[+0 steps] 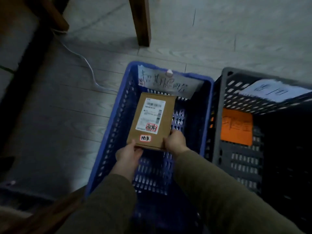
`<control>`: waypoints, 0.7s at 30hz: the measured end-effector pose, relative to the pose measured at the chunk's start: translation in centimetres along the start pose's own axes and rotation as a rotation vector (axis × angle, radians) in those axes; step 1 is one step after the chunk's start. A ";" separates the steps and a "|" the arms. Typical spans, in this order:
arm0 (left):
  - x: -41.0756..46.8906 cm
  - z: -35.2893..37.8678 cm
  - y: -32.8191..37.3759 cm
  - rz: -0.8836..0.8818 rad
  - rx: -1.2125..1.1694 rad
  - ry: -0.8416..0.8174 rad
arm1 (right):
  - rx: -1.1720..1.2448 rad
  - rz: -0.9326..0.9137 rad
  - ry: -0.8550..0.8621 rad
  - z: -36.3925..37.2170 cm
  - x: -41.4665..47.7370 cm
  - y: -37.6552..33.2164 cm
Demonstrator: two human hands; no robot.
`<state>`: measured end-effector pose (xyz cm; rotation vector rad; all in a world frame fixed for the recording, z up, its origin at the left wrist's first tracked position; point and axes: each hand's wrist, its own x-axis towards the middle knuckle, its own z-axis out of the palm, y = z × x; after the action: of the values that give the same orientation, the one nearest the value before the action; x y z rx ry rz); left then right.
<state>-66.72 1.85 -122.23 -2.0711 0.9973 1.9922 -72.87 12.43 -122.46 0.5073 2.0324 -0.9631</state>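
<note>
Head view, one frame, dim and slightly blurred.

A brown cardboard parcel is seen at the centre of the frame, inside the outline of a blue basket, towards the basket's far end at 12 o'clock. Whether the parcel rests on the basket floor or is held above it cannot be told. A white shipping label is fixed to its upper face, and a small red-edged sticker is placed at 6 o'clock from that label.

The parcel is gripped at its near edge by both hands. The left hand is closed on the corner at 7 o'clock, thumb on top. The right hand is curled round the corner at 5 o'clock. Both forearms are covered by olive sleeves.

A handwritten paper sign is attached to the blue basket's far wall. A grey basket is set just beside the blue one at 3 o'clock; an orange sheet is noted inside it.

On the grey floor, a wooden leg is recorded at 12 o'clock and a pale cable at 10 o'clock.
</note>
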 end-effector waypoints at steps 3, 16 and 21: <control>6.3 1.9 -0.2 0.016 0.030 0.004 | -0.033 0.007 0.033 2.5 6.3 0.3; 13.6 3.6 -1.3 0.010 0.207 -0.036 | -0.046 0.055 -0.065 4.9 12.7 2.8; 5.6 2.8 -0.3 0.046 0.274 0.016 | -0.077 -0.012 -0.027 0.7 5.1 0.4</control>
<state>-69.35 1.34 -127.89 -1.9361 1.2526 1.7448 -75.27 12.19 -127.03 0.4391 2.0414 -0.8902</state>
